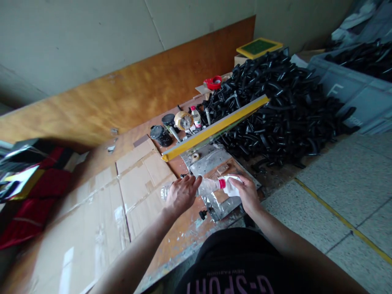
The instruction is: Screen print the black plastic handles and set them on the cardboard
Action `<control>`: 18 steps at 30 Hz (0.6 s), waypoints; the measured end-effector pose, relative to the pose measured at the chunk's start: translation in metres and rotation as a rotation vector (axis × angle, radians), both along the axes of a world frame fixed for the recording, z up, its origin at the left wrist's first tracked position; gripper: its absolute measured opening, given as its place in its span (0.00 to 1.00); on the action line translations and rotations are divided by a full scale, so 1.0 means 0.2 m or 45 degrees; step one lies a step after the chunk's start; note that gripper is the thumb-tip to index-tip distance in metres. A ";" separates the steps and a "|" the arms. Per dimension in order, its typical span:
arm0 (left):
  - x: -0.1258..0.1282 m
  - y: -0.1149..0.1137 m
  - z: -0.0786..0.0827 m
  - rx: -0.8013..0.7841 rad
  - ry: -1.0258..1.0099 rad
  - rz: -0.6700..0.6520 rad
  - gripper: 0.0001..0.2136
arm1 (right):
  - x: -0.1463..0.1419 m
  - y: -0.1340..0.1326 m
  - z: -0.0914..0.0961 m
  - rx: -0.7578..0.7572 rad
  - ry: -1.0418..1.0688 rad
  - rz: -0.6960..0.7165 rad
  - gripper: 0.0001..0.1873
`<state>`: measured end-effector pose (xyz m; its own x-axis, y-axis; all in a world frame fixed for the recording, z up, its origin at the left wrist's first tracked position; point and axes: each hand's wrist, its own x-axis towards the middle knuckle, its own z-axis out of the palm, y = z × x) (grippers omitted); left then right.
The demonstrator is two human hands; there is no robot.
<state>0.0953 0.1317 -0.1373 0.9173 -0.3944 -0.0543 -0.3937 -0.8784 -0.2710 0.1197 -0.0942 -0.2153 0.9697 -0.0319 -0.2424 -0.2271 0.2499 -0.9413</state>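
Observation:
My left hand [183,193] is wrapped round a clear plastic bottle [208,186], which lies tipped on its side in the air with its red cap [222,183] toward the right. A white cloth or tissue [232,187] is pinched in my right hand [246,192], up against the capped end of the bottle. Below both hands is a metal plate jig [225,210] on the wooden table. Behind them a yellow-edged frame [214,128] slants upward to the right above the jig. My palm hides part of the bottle.
Flattened cardboard [101,208] covers the table's left side. Dark tubs [161,136], a tape roll [183,120], a second bottle [196,117] and a red tape dispenser [213,83] stand behind. A heap of black parts [275,110] lies right, beside a grey crate [352,92].

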 end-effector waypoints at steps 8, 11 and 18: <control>0.07 -0.05 0.04 0.066 0.040 0.030 0.15 | 0.03 0.01 -0.04 0.093 0.007 0.017 0.23; 0.07 -0.05 0.05 0.070 0.051 0.057 0.15 | 0.03 0.02 -0.06 0.044 0.012 0.046 0.24; 0.04 -0.06 0.04 0.001 0.058 0.092 0.15 | 0.04 0.04 -0.07 -0.023 0.039 0.046 0.25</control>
